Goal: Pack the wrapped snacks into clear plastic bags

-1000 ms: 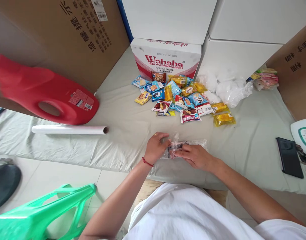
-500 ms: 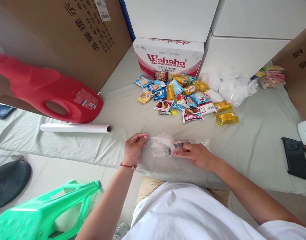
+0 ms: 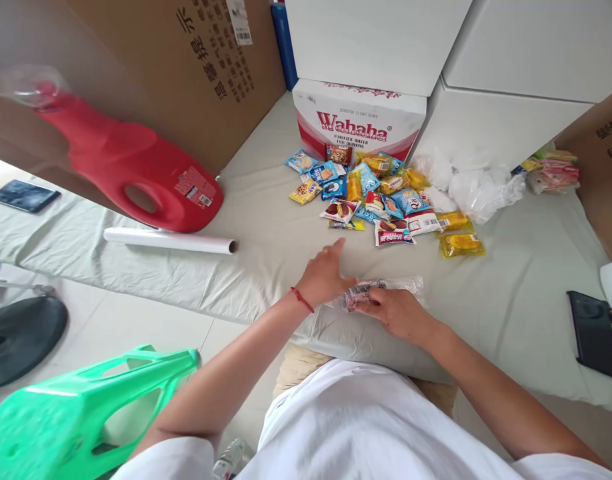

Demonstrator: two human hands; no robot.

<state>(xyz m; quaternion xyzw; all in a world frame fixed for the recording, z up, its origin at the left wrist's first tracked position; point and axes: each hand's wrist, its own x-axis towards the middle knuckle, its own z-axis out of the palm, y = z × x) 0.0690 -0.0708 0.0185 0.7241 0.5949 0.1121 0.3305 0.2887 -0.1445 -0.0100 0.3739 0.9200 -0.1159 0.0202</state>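
Observation:
A small dark-and-pink packet in a clear plastic bag point(image 3: 410, 285) lies flat on the cloth-covered surface in front of me. My right hand point(image 3: 400, 313) grips it from the right, thumb and fingers closed on its near side. Over the bag's left end reaches my left hand point(image 3: 325, 275), its fingers apart and nothing held in them. It covers that part of the bag; whether the fingertips touch the plastic I cannot tell. Just beyond the hands spreads a pile of wrapped snacks point(image 3: 369, 179), with a yellow-wrapped snack point(image 3: 462, 245) at its right edge.
Behind the snacks stands a Wahaba-style water carton point(image 3: 353, 127), printed "Wahaha". Crumpled clear bags point(image 3: 486, 193) lie right of it. On the left are a red jug point(image 3: 151, 173) and a white roll point(image 3: 171, 240). A black phone point(image 3: 593, 333) lies far right; a green stool point(image 3: 86, 407) stands lower left.
My left hand has moved right and forward onto the bag's left end, its fingers spreading from a closed pose. My right hand still grips the bag. The view has shifted slightly.

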